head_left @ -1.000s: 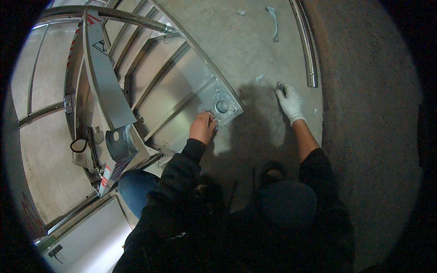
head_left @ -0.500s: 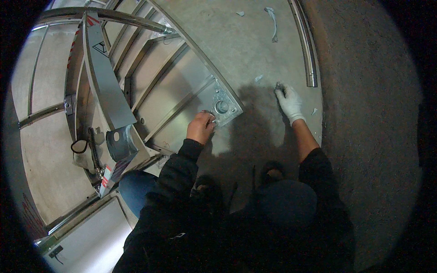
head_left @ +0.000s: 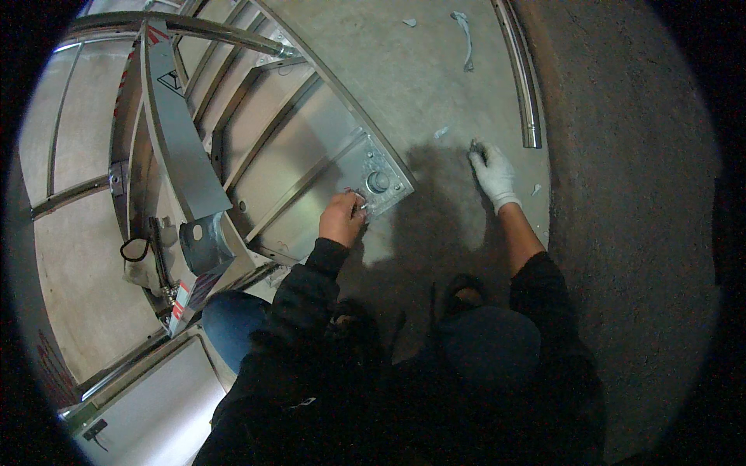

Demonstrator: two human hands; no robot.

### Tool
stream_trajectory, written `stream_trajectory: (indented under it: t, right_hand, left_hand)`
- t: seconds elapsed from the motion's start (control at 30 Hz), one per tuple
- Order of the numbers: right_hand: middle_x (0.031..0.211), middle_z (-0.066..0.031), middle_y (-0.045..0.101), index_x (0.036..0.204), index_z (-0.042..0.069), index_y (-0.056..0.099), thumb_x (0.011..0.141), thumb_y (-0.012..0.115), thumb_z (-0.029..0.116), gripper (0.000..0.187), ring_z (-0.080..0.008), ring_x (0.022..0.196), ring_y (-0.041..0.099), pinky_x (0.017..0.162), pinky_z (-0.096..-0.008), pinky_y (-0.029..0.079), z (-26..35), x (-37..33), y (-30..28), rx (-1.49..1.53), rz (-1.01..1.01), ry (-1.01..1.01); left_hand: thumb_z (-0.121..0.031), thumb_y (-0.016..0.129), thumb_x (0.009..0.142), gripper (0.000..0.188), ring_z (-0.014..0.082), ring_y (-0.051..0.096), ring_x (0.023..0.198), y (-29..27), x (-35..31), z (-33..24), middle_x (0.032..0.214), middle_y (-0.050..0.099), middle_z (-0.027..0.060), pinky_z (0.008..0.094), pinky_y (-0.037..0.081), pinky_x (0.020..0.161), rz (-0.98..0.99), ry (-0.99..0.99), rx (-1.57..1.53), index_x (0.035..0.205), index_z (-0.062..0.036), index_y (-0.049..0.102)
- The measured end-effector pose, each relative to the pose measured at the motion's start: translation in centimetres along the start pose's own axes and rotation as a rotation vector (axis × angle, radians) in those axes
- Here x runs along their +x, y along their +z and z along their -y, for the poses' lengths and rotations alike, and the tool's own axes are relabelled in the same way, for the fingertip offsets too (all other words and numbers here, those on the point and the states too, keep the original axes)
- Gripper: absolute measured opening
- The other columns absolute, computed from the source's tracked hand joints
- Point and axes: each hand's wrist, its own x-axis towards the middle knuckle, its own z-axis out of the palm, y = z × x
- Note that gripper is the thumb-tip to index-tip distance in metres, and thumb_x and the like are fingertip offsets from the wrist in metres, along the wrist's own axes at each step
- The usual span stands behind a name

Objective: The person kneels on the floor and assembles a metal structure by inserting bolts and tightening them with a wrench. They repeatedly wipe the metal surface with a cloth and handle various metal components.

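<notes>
My bare left hand (head_left: pixel 342 217) is closed at the near corner of a ribbed metal panel (head_left: pixel 303 155). Its fingers pinch something small that I cannot make out, partly whitish, by the panel's edge. Beside those fingertips a shiny corner plate (head_left: pixel 399 186) carries a round hole (head_left: pixel 378 182) and several small bolts or holes. Over the floor to the right is my right hand (head_left: pixel 493 172), in a white glove. Thumb and fingers there are closed on a small dark piece (head_left: pixel 474 145), too little to name.
A curved grey metal strip (head_left: pixel 186 140) and a bent tube (head_left: pixel 202 29) rise at the left. A shiny pipe (head_left: pixel 530 116) lies at the right beside a dark floor strip (head_left: pixel 622 194). Scraps of pale film (head_left: pixel 465 39) litter the floor. At lower left is a white panel (head_left: pixel 155 412).
My left hand has shifted very slightly at the panel's corner, its fingers still closed. The gloved right hand has stayed where it was.
</notes>
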Motion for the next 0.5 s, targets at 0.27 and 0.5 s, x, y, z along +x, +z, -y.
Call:
stream_trajectory:
  t: [0.27, 0.5]
  right_hand:
    - [0.104, -0.0140, 0.059, 0.103, 0.009, 0.059, 0.084, 0.055, 0.032, 0.031, -0.0334, 0.097, 0.056, 0.082, -0.0413, 0.044, 0.0, 0.0, -0.3, -0.025, 0.013, 0.017]
    - [0.101, -0.0137, 0.060, 0.102, 0.009, 0.060, 0.084, 0.055, 0.032, 0.029, -0.0328, 0.095, 0.057, 0.081, -0.0407, 0.045, 0.4, -0.1, -0.4, -0.034, 0.018, 0.021]
  left_hand:
    - [-0.022, 0.055, 0.081, 0.019, 0.0372, 0.058, 0.078, 1.6, 0.5, -2.7, 0.083, 0.059, 0.0184, 0.0446, 0.048, 0.066, 0.012, -0.194, 0.358, 0.083, -0.0032, 0.053]
    - [-0.035, 0.045, 0.087, 0.035, 0.0351, 0.059, 0.071, 2.4, 0.3, 0.7, 0.078, 0.060, 0.0183, 0.0446, 0.047, 0.061, 0.072, -0.238, 0.192, 0.079, -0.0026, 0.056]
